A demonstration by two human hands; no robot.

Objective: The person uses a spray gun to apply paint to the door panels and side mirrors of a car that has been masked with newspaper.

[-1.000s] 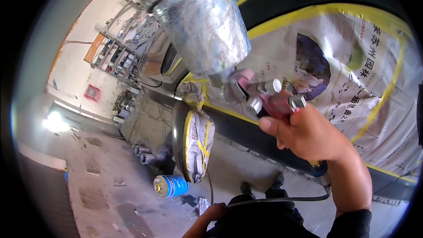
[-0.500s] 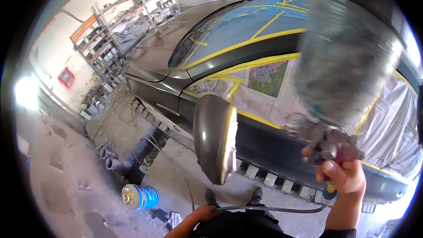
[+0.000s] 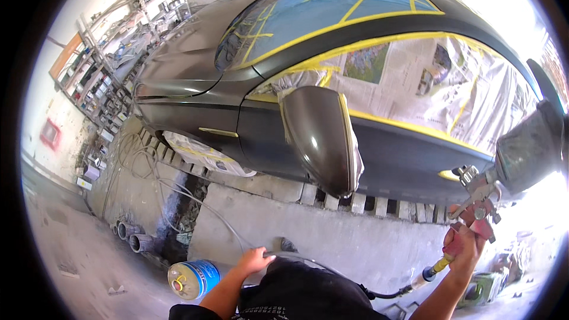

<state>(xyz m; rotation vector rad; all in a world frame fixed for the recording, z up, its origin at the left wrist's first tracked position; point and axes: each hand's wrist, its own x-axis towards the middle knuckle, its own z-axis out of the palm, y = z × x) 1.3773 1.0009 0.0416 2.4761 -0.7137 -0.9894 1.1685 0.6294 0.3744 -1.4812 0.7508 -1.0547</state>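
My right hand (image 3: 465, 248) is wrapped round the red handle of a paint spray gun (image 3: 483, 204), out at the right beside the car. A dark, translucent paint cup (image 3: 524, 151) tops the gun, and an air hose (image 3: 391, 292) runs from its grip. My left hand (image 3: 256, 259) is closed on the same hose in front of my body. Ahead stands the dark car (image 3: 278, 154), its side window masked with newspaper (image 3: 409, 83) and yellow tape, its windshield under blue film (image 3: 320, 21). The glossy dark mirror housing (image 3: 320, 136) sticks out towards me, apart from the gun.
A blue can (image 3: 201, 278) stands on the floor at lower left, near several pipes (image 3: 142, 242) and a trench. Hose loops (image 3: 151, 160) lie beside the car's front. Shelves of cans (image 3: 98, 77) line the far left wall. A green container (image 3: 483, 289) sits at lower right.
The spray gun has swung right and lower, away from in front of the masked window. My left hand has risen slightly with the hose. The view has shifted, showing more of the car.
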